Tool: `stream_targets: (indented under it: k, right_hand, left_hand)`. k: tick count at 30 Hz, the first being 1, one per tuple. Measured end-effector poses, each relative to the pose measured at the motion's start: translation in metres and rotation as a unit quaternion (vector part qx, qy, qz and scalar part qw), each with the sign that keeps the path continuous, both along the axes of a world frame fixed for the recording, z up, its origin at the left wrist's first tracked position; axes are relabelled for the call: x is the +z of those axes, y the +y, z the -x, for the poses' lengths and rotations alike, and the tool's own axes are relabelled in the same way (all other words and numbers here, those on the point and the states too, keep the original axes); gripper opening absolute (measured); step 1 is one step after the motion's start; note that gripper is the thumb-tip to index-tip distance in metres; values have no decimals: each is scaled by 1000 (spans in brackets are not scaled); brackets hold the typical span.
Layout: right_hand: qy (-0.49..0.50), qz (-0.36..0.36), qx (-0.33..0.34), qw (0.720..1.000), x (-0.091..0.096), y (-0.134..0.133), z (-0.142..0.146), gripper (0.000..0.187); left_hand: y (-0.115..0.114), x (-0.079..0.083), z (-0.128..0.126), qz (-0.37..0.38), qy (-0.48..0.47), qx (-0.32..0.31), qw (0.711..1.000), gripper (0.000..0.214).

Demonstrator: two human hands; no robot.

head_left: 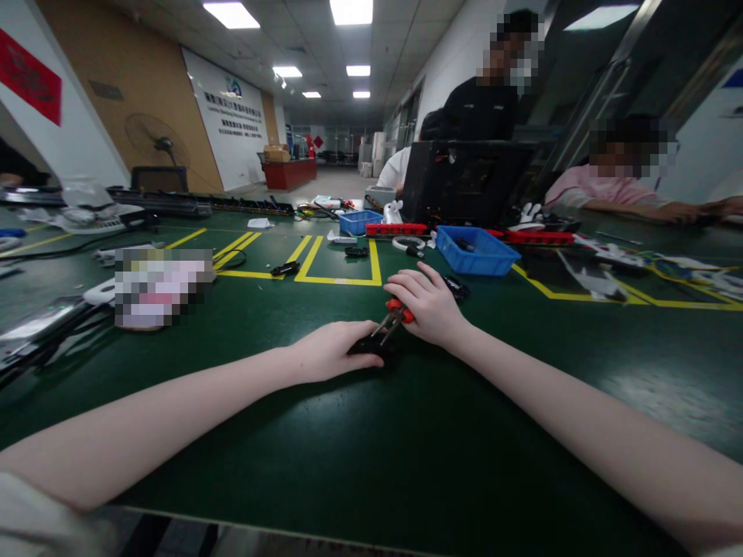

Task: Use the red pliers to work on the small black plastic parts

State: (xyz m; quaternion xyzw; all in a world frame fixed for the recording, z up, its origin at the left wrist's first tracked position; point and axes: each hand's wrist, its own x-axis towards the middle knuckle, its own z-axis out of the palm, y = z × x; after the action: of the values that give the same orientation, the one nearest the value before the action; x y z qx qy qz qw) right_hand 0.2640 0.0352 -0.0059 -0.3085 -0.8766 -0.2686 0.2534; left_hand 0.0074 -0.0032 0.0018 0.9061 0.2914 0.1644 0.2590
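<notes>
Over the green table, my right hand is closed around the red handles of a pair of pliers. The metal jaws point down and left, onto a small black part. My left hand grips that black part between thumb and fingers, low over the tabletop. What exactly the black part is, I cannot make out. Just behind my right hand lies a dark coiled cable.
Beyond my hands are a blue bin, a smaller blue bin and a red power strip. Yellow tape marks the green table. Cables and devices lie at left. Two people are at the far right.
</notes>
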Motion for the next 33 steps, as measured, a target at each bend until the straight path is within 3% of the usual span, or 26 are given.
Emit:
stream_targets:
  k: [6,16,33]
  right_hand:
    - [-20,-7,17,1000,1,0,0,33]
    - [-50,22,40,998,-1,0,2,20]
    - [-68,69,58,994,3,0,4,2]
  left_hand:
    - [1,0,1,29,-27,-16,999,39]
    - [1,1,0,-16,29,-14,999,32]
    - [1,3,0,-55,64,29,996,44]
